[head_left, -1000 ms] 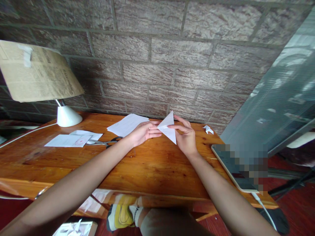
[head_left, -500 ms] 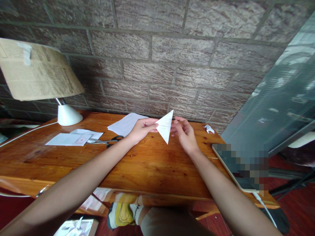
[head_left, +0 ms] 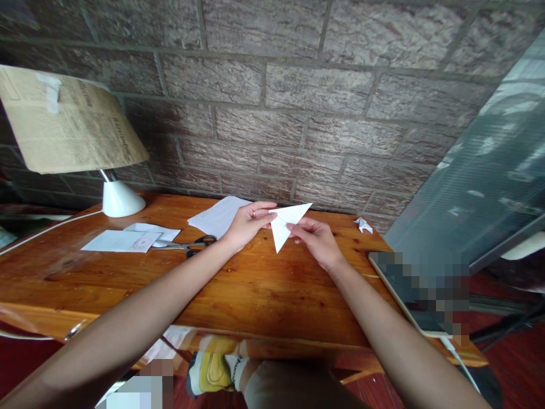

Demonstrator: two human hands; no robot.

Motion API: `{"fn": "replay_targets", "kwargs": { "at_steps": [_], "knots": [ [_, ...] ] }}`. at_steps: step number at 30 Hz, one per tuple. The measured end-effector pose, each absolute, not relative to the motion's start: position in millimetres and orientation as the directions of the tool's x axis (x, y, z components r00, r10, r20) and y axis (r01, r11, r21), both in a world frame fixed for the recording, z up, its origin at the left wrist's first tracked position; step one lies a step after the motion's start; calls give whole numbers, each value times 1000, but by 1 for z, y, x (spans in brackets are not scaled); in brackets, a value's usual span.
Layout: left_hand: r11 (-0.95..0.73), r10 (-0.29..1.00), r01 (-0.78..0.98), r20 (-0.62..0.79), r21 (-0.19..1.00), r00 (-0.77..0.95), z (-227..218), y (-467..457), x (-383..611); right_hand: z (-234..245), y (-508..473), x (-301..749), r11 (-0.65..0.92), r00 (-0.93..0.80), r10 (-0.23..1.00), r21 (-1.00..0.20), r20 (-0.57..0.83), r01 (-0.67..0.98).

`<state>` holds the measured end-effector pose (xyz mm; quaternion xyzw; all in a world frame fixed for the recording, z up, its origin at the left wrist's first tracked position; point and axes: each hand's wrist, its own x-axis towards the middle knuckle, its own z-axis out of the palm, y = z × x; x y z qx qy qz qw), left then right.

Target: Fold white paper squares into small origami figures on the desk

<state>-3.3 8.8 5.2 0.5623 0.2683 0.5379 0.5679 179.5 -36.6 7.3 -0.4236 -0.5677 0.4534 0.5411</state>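
Observation:
A white folded paper triangle (head_left: pixel 284 218) is held in the air over the table, between my two hands. My left hand (head_left: pixel 251 222) pinches its left corner with the thumb on top. On the other side, my right hand (head_left: pixel 314 237) grips the paper near the middle of its right edge, thumb in front and fingers partly hidden behind. A ring shows on a left finger. Behind my left hand lies a stack of white paper sheets (head_left: pixel 219 215). Black-handled scissors (head_left: pixel 200 245) rest left of my left wrist.
White paper pieces (head_left: pixel 117 241), one with a red stamp, lie at the left by a lamp (head_left: pixel 121 199) with a newsprint shade. A small folded paper shape (head_left: pixel 363 225) sits at the back right. A tablet (head_left: pixel 404 292) with a white cable is on the right edge. A brick wall (head_left: pixel 281 136) stands behind.
My right hand has moved left and closed on the paper's right edge. The paper triangle has turned, its top point now leaning right and its lower point shifted left.

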Motion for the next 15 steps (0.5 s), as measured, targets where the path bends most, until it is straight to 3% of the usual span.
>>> {"fn": "replay_targets", "kwargs": {
  "at_steps": [15],
  "knots": [
    [29, 902, -410, 153, 912, 404, 4, 11, -5, 5, -38, 177, 127, -65, 990, -992, 127, -9]
  ]
}}
